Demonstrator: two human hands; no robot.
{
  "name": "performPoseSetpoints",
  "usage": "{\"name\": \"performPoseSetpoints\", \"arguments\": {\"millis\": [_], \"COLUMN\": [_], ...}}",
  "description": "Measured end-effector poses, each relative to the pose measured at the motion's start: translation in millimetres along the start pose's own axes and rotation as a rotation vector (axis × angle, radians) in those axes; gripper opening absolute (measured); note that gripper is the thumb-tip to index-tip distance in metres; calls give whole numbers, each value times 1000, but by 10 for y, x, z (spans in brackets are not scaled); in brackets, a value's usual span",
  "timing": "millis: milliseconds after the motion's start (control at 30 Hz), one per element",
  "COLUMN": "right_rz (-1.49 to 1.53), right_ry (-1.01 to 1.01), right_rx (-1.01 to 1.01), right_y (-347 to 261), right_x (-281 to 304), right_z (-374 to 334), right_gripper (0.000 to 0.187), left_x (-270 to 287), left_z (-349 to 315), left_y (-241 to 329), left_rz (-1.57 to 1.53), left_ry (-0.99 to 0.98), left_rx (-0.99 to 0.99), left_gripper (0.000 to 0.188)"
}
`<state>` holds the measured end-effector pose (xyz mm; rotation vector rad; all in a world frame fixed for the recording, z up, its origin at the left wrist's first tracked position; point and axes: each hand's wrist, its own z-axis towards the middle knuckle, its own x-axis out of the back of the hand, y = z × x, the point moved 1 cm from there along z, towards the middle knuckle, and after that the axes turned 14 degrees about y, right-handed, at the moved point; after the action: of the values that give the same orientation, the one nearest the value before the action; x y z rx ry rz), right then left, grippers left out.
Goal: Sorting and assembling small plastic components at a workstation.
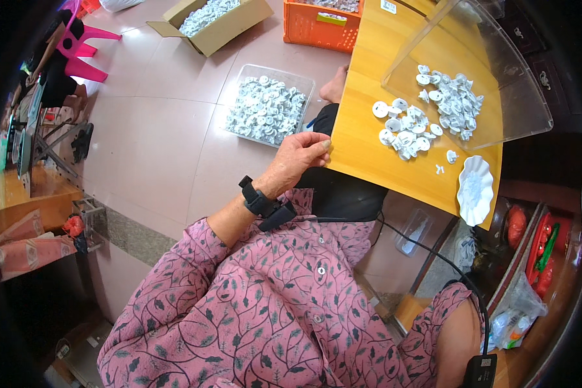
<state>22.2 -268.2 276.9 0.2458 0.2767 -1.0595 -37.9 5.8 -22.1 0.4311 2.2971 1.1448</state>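
Observation:
My left hand (302, 158) is at the left edge of the yellow wooden table (362, 77), with its fingers curled and the thumb against the index finger. What they pinch, if anything, is hidden. A black strap with a small device (262, 202) circles that wrist. To its right on the table lies a loose pile of small white round plastic parts (409, 132). Behind that is a second pile (456, 103), beside a clear plastic panel (517, 123). Closer to me are a single white part (452, 157) and tiny white pieces (440, 169). My right hand is out of view; only the upper arm shows.
A white scalloped dish (468, 194) stands at the table's near right corner. On the tiled floor are a clear bin of white parts (268, 107), a cardboard box (229, 32) and an orange crate (323, 32). A black cable (433, 249) crosses near my lap. People sit at far left.

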Motion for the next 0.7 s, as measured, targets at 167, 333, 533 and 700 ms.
{"name": "performPoseSetpoints", "arguments": {"millis": [167, 333, 533, 700], "right_rz": [9, 35, 27, -23], "right_ry": [88, 162, 225, 286], "right_rx": [-120, -229, -389, -525], "right_y": [-120, -143, -185, -259], "right_x": [260, 290, 308, 365], "right_z": [-94, -247, -446, -651], "right_gripper": [25, 22, 20, 17], "left_x": [-66, -55, -49, -38], "left_z": [42, 138, 107, 153], "left_y": [31, -122, -130, -78], "left_rz": [274, 489, 312, 238], "left_ry": [30, 114, 73, 44], "left_rx": [-234, -505, -386, -312], "left_gripper": [28, 28, 28, 23]}}
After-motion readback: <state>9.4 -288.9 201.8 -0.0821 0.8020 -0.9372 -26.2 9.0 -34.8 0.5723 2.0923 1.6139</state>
